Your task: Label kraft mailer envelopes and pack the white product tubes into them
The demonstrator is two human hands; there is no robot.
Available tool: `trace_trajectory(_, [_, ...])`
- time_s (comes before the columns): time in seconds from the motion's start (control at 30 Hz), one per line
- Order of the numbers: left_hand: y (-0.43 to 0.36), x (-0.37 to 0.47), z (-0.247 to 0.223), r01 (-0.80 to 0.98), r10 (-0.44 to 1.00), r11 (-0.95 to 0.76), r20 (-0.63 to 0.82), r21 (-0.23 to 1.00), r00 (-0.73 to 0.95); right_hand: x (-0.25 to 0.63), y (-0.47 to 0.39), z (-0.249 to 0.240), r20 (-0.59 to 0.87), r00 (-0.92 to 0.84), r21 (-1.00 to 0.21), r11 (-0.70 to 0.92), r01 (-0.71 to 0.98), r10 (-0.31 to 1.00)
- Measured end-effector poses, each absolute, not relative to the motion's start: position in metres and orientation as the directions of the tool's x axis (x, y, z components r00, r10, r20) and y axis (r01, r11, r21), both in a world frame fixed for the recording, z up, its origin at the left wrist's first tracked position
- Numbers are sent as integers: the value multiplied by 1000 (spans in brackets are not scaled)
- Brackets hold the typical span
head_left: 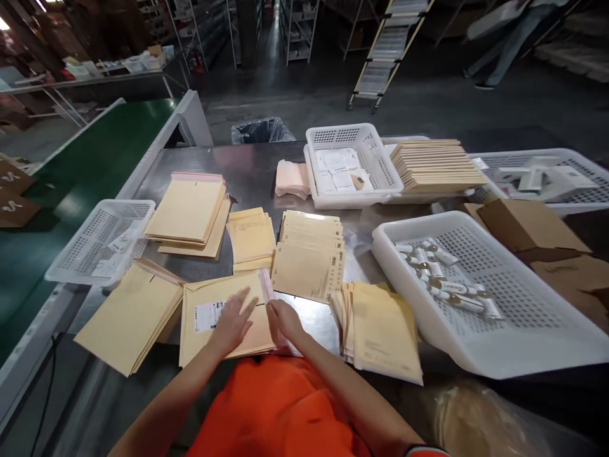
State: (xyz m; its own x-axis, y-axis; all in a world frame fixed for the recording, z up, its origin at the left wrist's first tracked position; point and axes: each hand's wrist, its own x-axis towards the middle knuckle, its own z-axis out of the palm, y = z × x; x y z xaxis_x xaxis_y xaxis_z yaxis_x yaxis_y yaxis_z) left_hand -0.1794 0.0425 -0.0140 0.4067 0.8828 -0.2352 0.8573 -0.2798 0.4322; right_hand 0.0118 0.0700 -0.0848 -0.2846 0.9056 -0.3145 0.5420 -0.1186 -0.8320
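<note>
A tan padded envelope (200, 343) with a white printed label (208, 316) lies flat in front of me, its pinkish flap strip (266, 284) on the right side. My left hand (233, 322) rests on it beside the label, fingers spread. At the flap edge is my right hand (284, 320), its fingers closed on the envelope's edge. A pile of envelopes (128, 317) sits just left, and a stack of printed envelopes (307, 266) lies beyond my right hand.
More envelopes (185, 206) lie farther back. White baskets stand left (61, 273), at the back (311, 190) and right, the right one (485, 355) holding small bottles (451, 292). A green conveyor (95, 152) runs at left. A person (511, 47) is far back.
</note>
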Motion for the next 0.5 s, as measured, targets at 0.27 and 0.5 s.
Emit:
trace_trajectory(0.27, [34,-189,-76,984,944,-139,-285,112,165,53,12,-83,-181,-647,-460,518,722,741])
trace_trajectory(0.5, [31,-189,-84,976,941,-179,-269,124,207,46,41,-62,-112,-350,-765,144,627,930])
